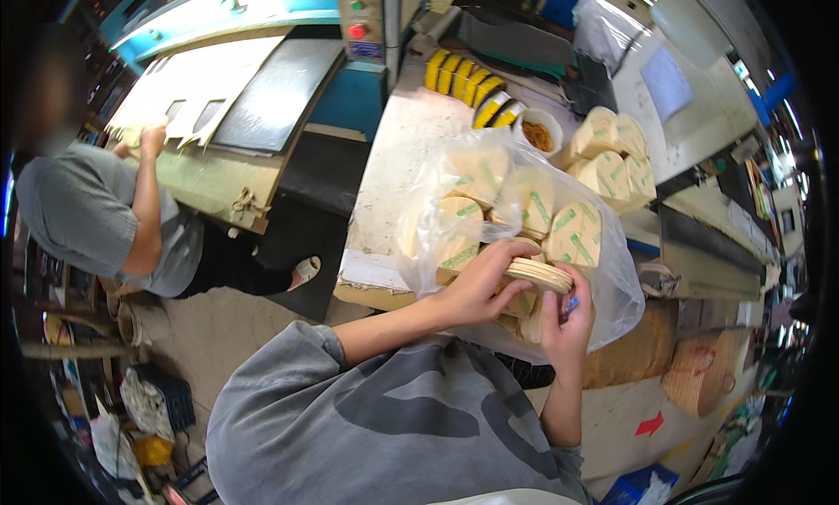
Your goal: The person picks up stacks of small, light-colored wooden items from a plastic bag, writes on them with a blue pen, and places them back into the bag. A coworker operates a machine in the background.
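Observation:
Between my two hands is a short stack of thin cream-coloured pieces with rounded edges, held edge-on above an open clear plastic bag. My left hand grips the stack's left end, thumb below and fingers on top. On the other end, my right hand has its fingers and thumb closed round it. A small blue item shows at the right fingers, too small to name. Inside the bag lie several stacks of similar cream pieces with green print on their faces.
More printed cream stacks stand right of the bag, near a white tub of brownish bands. Yellow-and-black rolls line the table's back. At left, a co-worker handles a pale sheet at a machine. A woven basket stands at lower right.

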Motion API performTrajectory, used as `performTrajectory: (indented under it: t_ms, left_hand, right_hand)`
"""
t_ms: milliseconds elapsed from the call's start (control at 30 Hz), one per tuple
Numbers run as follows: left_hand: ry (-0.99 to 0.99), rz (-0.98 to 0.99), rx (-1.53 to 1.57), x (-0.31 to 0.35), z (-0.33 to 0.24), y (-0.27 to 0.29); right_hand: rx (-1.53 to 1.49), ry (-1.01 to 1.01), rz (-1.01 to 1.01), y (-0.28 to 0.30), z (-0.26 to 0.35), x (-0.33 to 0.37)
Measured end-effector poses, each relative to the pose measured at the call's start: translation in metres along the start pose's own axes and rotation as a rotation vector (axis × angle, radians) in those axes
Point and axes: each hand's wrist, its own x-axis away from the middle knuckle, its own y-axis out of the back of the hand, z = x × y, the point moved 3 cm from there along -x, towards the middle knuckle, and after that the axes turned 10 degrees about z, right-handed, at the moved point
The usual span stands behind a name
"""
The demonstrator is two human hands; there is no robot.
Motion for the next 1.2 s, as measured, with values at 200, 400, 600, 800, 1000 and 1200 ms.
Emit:
performTrajectory:
  t_ms: [200,400,600,800,1000,1200]
  left_hand:
    - [0.13,0.145,0.069,0.005,0.023,-0.001]
    - [0.234,0.106,1.144,0.021,0.008,0.01]
    - [0.254,0.164,1.439,0.038,-0.021,0.024]
    - [0.333,-0.084,1.371,0.05,-0.039,0.052]
    - [0.278,-0.455,0.507,0.055,-0.044,0.076]
    - [0.19,-0.264,-0.18,0.061,-0.066,0.075]
  right_hand:
    - [-0.411,-0.108,0.117,0.03,-0.013,0.001]
    - [-0.817,-0.257,0.291,0.016,0.011,-0.007]
    - [-0.905,-0.343,0.27,-0.033,-0.002,-0.002]
    - [-1.318,-0.176,0.238,-0.027,-0.007,-0.022]
    - [-1.368,-0.073,0.559,-0.026,0.044,-0.03]
    - [-0.898,-0.101,0.518,-0.053,0.074,-0.036]
